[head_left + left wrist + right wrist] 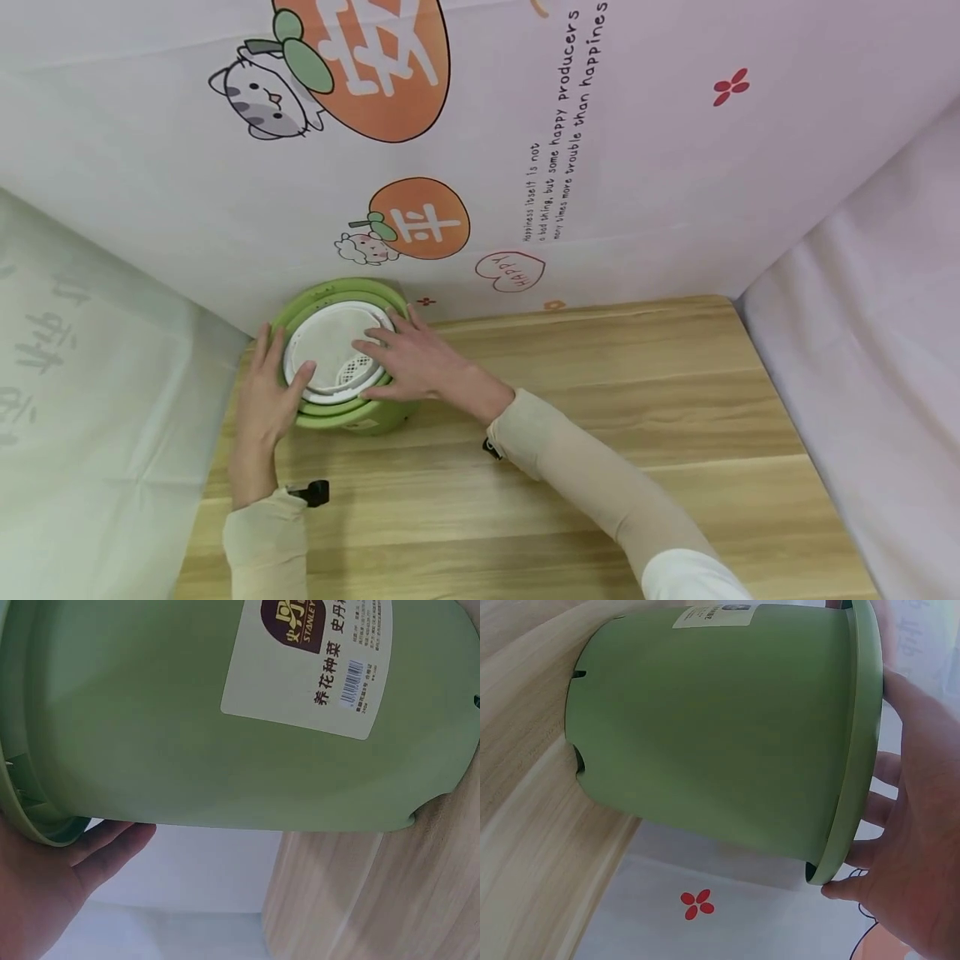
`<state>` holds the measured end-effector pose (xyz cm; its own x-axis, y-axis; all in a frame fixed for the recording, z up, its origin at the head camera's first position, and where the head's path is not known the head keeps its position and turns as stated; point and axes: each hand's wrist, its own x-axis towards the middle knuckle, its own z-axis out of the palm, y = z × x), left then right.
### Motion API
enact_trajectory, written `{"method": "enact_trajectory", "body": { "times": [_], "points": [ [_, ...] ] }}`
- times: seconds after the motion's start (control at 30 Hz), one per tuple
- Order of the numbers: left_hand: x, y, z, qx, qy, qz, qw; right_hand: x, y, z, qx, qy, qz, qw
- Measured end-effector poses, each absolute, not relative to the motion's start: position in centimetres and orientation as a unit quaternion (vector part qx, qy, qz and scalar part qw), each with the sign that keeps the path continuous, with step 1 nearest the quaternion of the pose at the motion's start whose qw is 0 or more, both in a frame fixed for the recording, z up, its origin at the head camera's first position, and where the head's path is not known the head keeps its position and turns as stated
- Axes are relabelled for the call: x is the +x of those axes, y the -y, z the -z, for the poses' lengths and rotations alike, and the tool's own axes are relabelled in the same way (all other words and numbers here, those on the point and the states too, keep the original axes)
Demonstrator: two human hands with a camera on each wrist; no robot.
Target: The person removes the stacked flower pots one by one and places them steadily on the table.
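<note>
Head view: wall cloth (675, 167) behind pot (352, 417).

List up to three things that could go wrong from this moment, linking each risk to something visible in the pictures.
1. The green flower pot stands at the far left corner of the wooden table; a push could slide it off the edge.
2. The right hand rests flat on the white perforated insert; uneven pressure might jam or tilt it.
3. The left hand touches only the rim, so the pot might tip.
</note>
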<state>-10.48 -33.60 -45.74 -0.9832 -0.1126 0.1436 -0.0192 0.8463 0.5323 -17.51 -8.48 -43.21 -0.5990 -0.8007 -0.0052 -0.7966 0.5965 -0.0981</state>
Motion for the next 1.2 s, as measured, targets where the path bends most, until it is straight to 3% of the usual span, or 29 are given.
{"method": "enact_trajectory", "body": {
  "times": [0.7, 1.2],
  "points": [
    [-9.93, 33.69, 46.04, 0.037, 0.942, 0.317, 0.102, -17.13, 9.17, 42.71, -0.451, -0.891, -0.026, 0.056],
    [-10.35, 33.64, 46.37, 0.043, 0.943, 0.314, 0.102, -17.30, 9.03, 43.46, -0.446, -0.894, 0.004, 0.037]
  ]
}}
